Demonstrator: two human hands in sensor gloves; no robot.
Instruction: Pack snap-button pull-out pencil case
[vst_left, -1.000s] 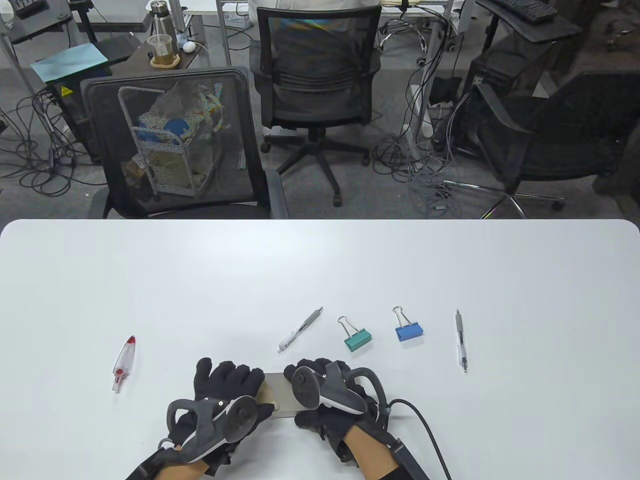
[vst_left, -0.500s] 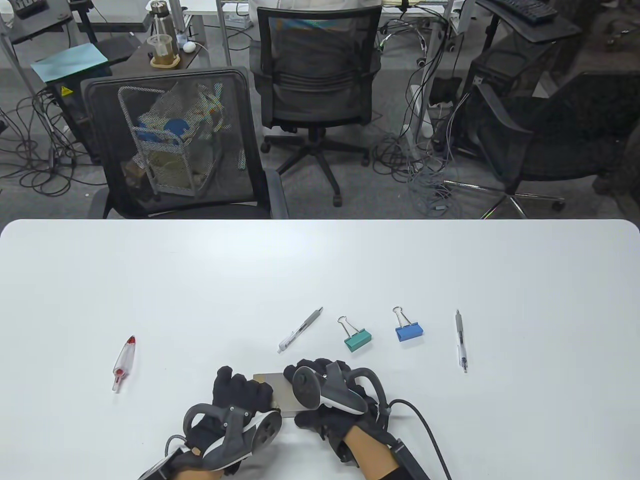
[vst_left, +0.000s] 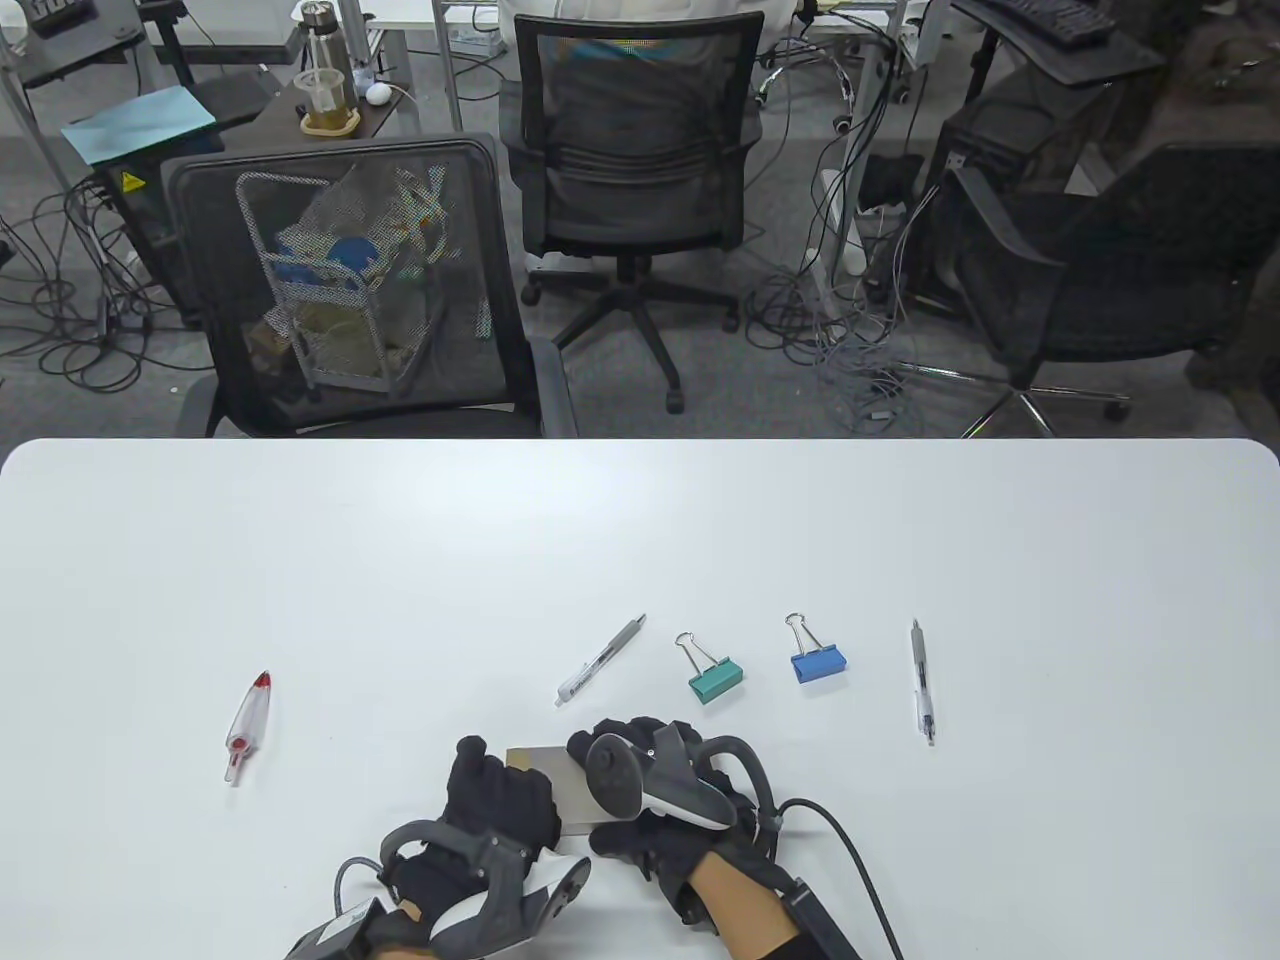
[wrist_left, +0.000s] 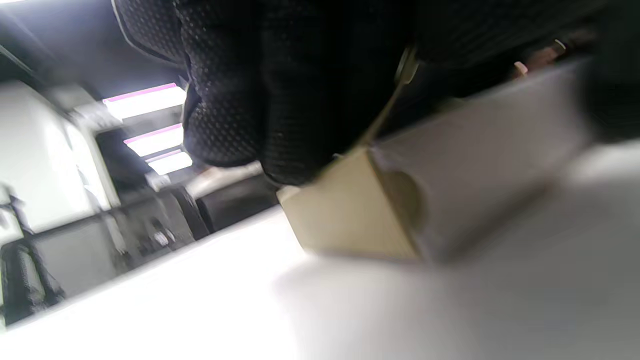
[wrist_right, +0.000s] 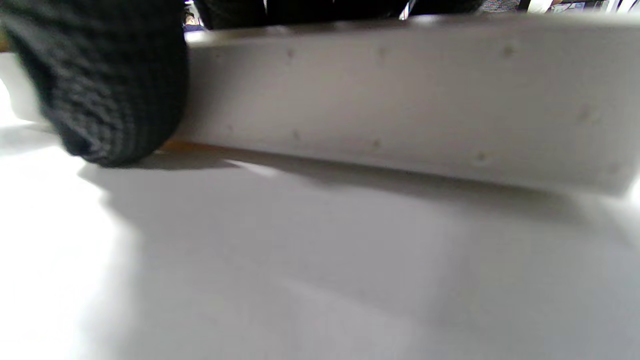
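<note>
Gripping the closed grey rectangular pencil case (vst_left: 562, 790), left hand (vst_left: 497, 800) and right hand (vst_left: 655, 790) — grey-white pens (vst_left: 601, 661), green binder clip (vst_left: 714, 680) unpacked.

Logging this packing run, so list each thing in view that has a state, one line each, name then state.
pencil case: lies flat on the table, looks shut, held at both ends.
left hand: rests on the case's left end.
right hand: grips the case's right end.
green binder clip: clamped shut, loose.
blue binder clip: clamped shut, loose.
grey marker: lying loose.
white pen: lying loose.
red-tipped tube: lying loose.
</note>
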